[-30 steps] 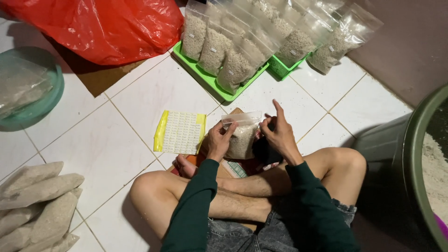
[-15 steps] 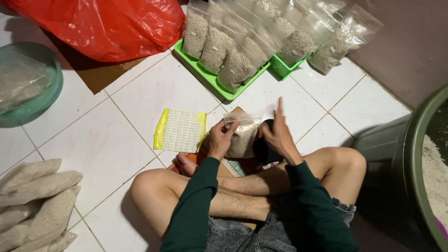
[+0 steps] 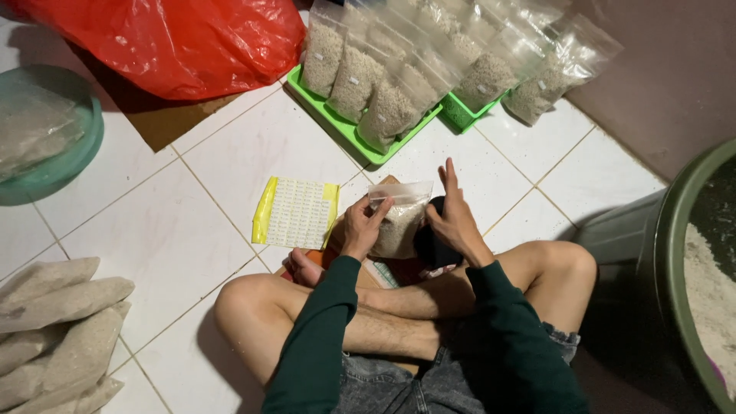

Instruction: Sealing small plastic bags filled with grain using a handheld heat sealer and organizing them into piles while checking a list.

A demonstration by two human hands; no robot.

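Note:
I sit cross-legged on a white tiled floor. My left hand (image 3: 360, 226) grips the left side of a small clear plastic bag of pale grain (image 3: 397, 221), held upright over my crossed legs. My right hand (image 3: 452, 217) rests against the bag's right side with the forefinger raised straight up and a dark object tucked beneath the palm. A yellow-edged sheet of small white stickers (image 3: 296, 212) lies flat on the tiles just left of my left hand. Below the bag, something orange and a board-like thing peek out, mostly hidden by my hands.
Two green trays (image 3: 346, 132) at the top hold several filled clear bags. A red plastic sack (image 3: 176, 42) sits top left, a teal bowl (image 3: 54, 165) at far left, stacked filled bags (image 3: 54, 330) bottom left. A large green tub of grain (image 3: 690, 276) stands right.
The bag has been lifted slightly and turned more upright between my hands. My right forefinger stays raised. The sticker sheet has not moved.

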